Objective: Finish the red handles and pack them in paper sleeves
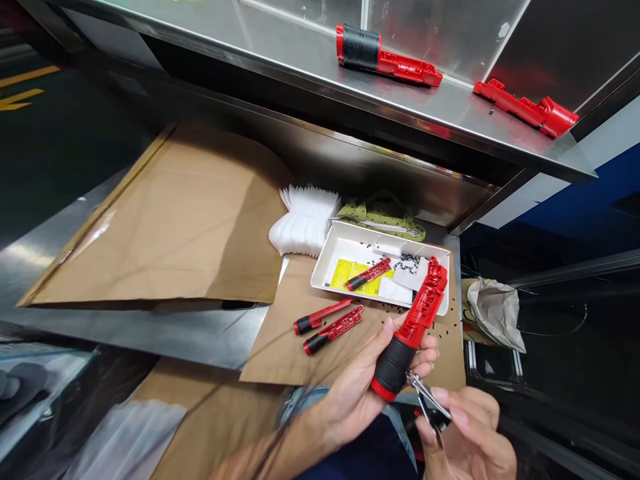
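My left hand (357,380) is closed around a red and black plastic housing (417,313), tilted with its black end toward me. Its red ribbed inside faces up. In my right hand (473,427), pinched between thumb and fingers, are small silver nail clippers (425,395). Their head is at the edge of the housing's black end; whether it touches cannot be made out. Two similar housings, a slim one (323,317) and a ribbed one (334,330), lie on the cardboard sheet (280,333) to the left. Another housing (369,273) rests in the white tray (327,250).
Small black bits lie in and around the tray. Behind it are white foam sleeves (300,227) and a green pouch (380,219). A large cardboard box (165,220) stands left. A black-and-red housing (360,48) and a red one (530,110) sit on the metal shelf (280,50).
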Demonstrator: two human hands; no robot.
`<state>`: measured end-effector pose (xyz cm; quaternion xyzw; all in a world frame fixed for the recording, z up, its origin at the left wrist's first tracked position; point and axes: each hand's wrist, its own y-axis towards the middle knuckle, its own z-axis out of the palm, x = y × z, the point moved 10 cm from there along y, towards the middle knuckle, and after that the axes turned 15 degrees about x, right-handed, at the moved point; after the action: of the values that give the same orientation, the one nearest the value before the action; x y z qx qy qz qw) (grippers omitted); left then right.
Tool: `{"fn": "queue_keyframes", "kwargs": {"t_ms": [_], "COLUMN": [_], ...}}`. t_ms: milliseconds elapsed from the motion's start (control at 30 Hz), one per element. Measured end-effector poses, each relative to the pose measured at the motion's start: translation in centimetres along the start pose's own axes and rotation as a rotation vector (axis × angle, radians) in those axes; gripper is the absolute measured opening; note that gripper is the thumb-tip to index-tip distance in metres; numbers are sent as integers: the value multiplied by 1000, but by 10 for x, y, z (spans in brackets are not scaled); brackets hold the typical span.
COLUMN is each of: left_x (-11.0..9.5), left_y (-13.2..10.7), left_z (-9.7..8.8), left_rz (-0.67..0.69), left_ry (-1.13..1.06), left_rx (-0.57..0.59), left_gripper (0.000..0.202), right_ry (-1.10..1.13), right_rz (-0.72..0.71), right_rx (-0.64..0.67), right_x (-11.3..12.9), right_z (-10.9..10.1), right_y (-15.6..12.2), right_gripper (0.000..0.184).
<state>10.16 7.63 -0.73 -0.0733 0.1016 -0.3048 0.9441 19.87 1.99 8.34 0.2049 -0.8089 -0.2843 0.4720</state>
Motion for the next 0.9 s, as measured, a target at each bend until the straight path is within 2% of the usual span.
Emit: {"fn": "queue_keyframes", "kwargs": {"t_ms": [233,367,600,900], "left_x": [6,6,10,10], "left_y": [-1,-2,-6,-4], "left_z": [1,0,-4,1], "left_rz": [-69,-61,-97,-107], "left_ry": [-29,-22,-4,-10], "left_rx": [-42,-36,-109,-73], "left_gripper": [52,47,39,40], "right_ry": [-23,-14,-49,-134], "right_rz": [-47,-30,-54,-62], "right_rx": [39,29,89,102], "right_x": [7,7,10,13], "right_z": [1,0,4,3], "right_y": [0,3,6,6], "right_gripper": [22,21,17,14]}}
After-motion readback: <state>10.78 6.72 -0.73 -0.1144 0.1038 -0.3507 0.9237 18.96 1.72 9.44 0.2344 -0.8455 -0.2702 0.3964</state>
